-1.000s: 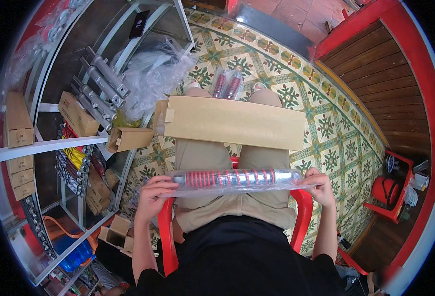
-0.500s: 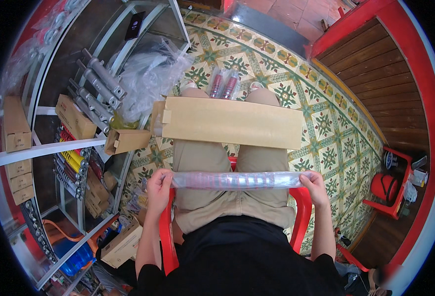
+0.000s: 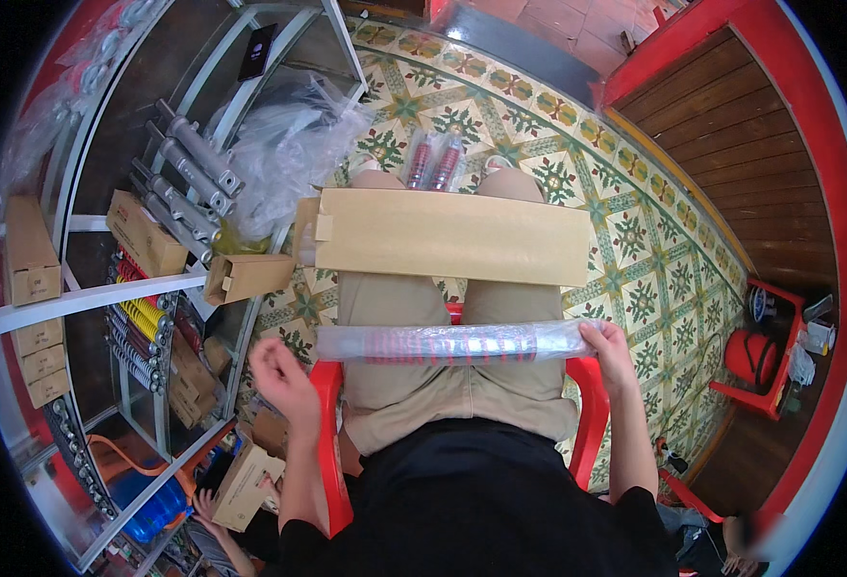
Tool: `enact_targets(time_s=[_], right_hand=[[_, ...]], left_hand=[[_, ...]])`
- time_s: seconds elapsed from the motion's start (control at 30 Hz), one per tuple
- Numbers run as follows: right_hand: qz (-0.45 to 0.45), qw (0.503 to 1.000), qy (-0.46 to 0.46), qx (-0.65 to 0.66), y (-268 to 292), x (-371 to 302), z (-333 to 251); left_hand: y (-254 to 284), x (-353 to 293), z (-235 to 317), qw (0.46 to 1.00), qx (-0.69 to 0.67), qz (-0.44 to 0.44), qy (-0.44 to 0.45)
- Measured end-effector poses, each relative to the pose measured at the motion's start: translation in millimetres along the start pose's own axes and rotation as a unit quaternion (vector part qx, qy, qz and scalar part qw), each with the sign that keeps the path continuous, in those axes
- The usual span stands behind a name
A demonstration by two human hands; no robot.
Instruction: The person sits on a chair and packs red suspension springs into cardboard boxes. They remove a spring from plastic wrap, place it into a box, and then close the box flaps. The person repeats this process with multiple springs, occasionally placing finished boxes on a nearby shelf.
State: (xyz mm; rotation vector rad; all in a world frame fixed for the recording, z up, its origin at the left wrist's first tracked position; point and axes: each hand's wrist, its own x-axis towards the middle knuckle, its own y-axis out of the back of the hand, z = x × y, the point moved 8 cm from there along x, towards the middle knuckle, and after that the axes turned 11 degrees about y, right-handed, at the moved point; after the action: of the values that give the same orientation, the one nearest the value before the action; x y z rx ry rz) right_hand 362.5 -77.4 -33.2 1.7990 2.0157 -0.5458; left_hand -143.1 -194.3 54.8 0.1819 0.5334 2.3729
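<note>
A long shock absorber with a red spring, sealed in clear plastic, lies crosswise above my thighs. My right hand pinches the loose plastic at its right end. Off the left end, and apart from the wrap, is my left hand; its fingers are loosely bent and nothing shows in them. Across my knees rests a long brown cardboard box, its left end flap open. Two more red-spring shock absorbers in plastic lie on the floor between my feet.
Left of me a metal shelf rack holds cartons, coloured springs and silver fork tubes. Crumpled clear plastic lies beside it. Another person's hand is at a carton at lower left. A red chair stands right.
My left hand has let go of the wrap's left end and moved left. My right hand keeps its hold. Another person's hand has appeared by the lower-left carton, which has shifted.
</note>
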Motion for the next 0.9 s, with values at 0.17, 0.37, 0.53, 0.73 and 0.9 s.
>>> enact_targets(time_s=[0.17, 0.37, 0.53, 0.73, 0.9], right_hand=[[-0.024, 0.997, -0.052, 0.056, 0, 3, 8], [-0.024, 0.997, -0.065, 0.024, 6, 0, 4], [0.080, 0.996, 0.000, -0.048, 44, 0, 2], [0.012, 0.999, 0.051, -0.007, 38, -10, -7], [-0.034, 0.997, 0.067, 0.035, 21, -15, -22]], left_hand=[[-109, -77, 94, 0.857, 0.241, -0.296, -0.347], [-144, -87, 71, 0.809, 0.313, -0.361, -0.343], [-147, -84, 69, 0.814, 0.318, -0.365, -0.321], [-149, -82, 71, 0.807, 0.333, -0.370, -0.318], [-150, -84, 72, 0.803, 0.339, -0.368, -0.324]])
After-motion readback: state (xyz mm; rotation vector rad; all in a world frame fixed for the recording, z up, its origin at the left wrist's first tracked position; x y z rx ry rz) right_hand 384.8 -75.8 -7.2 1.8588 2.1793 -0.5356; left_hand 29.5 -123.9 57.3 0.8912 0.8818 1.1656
